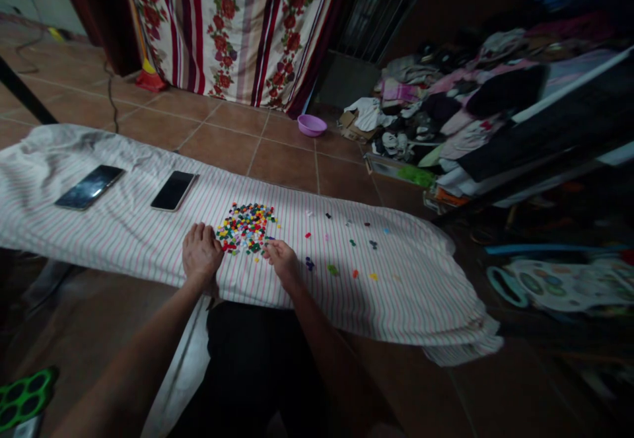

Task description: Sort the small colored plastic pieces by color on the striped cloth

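A pile of small multicoloured bead-like pieces lies on the striped cloth. My left hand rests on the cloth against the pile's left edge, its fingers loosely bent and nothing seen in them. At the pile's lower right edge, my right hand has thumb and forefinger pinched together; whatever sits between them is too small to make out. To the right are little groups sorted by colour, among them purple pieces, green pieces, orange pieces and yellow pieces.
Two phones lie on the cloth at left: a dark phone and a light-edged phone. Beyond, a purple basin stands on the tiled floor near a flowered curtain. Heaped clothes fill the right side.
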`<state>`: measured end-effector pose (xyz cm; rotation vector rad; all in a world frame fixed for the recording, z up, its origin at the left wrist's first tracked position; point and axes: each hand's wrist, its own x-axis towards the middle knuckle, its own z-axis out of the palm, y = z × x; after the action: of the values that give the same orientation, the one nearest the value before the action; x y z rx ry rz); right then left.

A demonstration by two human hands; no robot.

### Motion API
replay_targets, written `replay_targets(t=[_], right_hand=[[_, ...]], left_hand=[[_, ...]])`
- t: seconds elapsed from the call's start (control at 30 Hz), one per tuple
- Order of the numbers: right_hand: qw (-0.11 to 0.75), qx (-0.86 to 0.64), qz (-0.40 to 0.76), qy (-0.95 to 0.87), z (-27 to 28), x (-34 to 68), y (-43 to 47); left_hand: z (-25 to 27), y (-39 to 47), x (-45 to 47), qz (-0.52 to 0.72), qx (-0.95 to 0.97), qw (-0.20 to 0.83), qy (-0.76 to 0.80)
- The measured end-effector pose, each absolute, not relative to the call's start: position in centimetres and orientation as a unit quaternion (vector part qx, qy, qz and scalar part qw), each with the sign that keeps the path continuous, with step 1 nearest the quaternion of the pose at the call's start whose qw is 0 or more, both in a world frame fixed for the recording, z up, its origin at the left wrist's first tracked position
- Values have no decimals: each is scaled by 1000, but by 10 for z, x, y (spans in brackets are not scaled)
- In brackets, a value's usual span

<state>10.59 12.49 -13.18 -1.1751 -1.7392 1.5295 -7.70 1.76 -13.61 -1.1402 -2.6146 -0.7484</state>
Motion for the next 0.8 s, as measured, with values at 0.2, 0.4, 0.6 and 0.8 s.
replay_targets(t=[0.2,0.4,0.6,0.8], right_hand=[[314,-452,628,-550,-124,110,128],[337,-465,632,-521,-115,121,135],[352,-481,597,-537,-118,133,144],[366,-500,538,-571,-122,153,156]], left_hand=[[-135,17,-77,-246,-391,103,-881],[-135,17,-77,-264,-388,100,-878],[-135,17,-77,-266,-390,99,-876],[-130,16,-75,-249,-389,98,-882]])
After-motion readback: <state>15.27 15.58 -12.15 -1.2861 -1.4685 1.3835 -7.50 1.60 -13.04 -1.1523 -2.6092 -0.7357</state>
